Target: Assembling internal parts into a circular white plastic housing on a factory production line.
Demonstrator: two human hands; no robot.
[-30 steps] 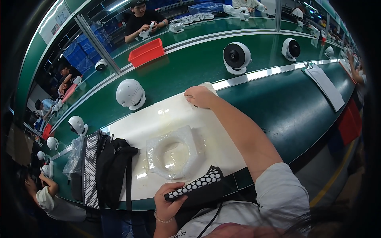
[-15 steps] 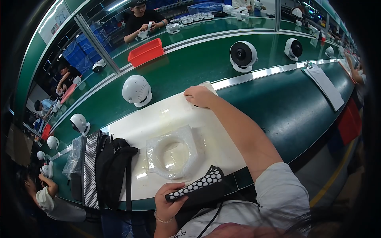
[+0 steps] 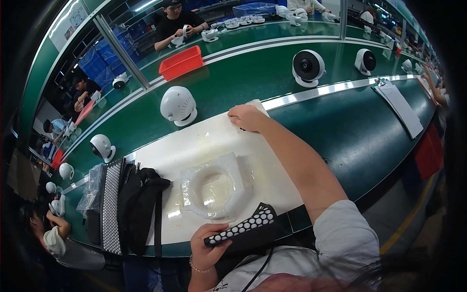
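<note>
My left hand (image 3: 208, 244) is closed around a black strip with rows of white round pads (image 3: 247, 225), near the table's front edge. The strip's far end flares and curls upward. My right arm stretches across to the far edge of a white sheet (image 3: 194, 148), where my right hand (image 3: 244, 118) rests with its fingers curled down. A small dark bit shows beneath those fingers; what they grip, if anything, is hidden. Between my hands a white foam ring (image 3: 188, 194), shiny with clear tape, lies on the sheet.
Left of the foam are a black bag (image 3: 141, 204) and a long dotted strip (image 3: 112, 209). Beyond the sheet, white round-headed cameras (image 3: 179, 104) stand on a green conveyor (image 3: 243, 78) with a red bin (image 3: 181, 63). A clipboard (image 3: 400, 109) lies right. Other people work nearby.
The white cameras on the conveyor have shifted to the right. My two hands, the dotted strip and the foam ring stay almost where they were.
</note>
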